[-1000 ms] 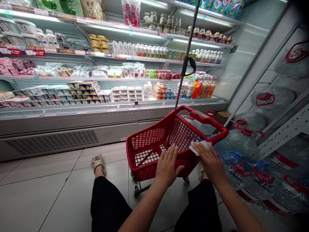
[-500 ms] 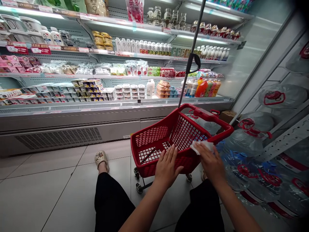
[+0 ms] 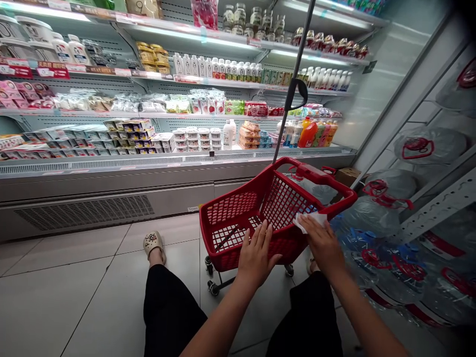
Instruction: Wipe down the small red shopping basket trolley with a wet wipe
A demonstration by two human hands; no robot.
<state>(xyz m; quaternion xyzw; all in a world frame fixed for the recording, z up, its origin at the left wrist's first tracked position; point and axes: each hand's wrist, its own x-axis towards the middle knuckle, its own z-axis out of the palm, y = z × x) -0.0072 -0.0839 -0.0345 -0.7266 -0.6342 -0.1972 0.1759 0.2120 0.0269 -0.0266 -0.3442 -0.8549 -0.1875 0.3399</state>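
Note:
A red mesh shopping basket on wheels (image 3: 238, 208) stands on the tiled floor in front of me, with a thin metal pull handle (image 3: 293, 84) rising from its far end. My left hand (image 3: 256, 255) lies flat on the basket's near rim, fingers stretched out. My right hand (image 3: 323, 243) presses a white wipe (image 3: 310, 219) against the right rim, fingers flat on top of it. My legs in black trousers and a beige clog (image 3: 153, 244) show below.
A refrigerated display (image 3: 167, 129) with bottles, cups and packets runs along the back. Large water jugs with red handles (image 3: 386, 198) are stacked on a rack at the right. A cardboard box (image 3: 347, 174) sits behind the basket. Grey floor tiles lie to the left.
The view shifted slightly. My right hand with the wipe moved a little along the right rim. My left hand stayed on the near rim.

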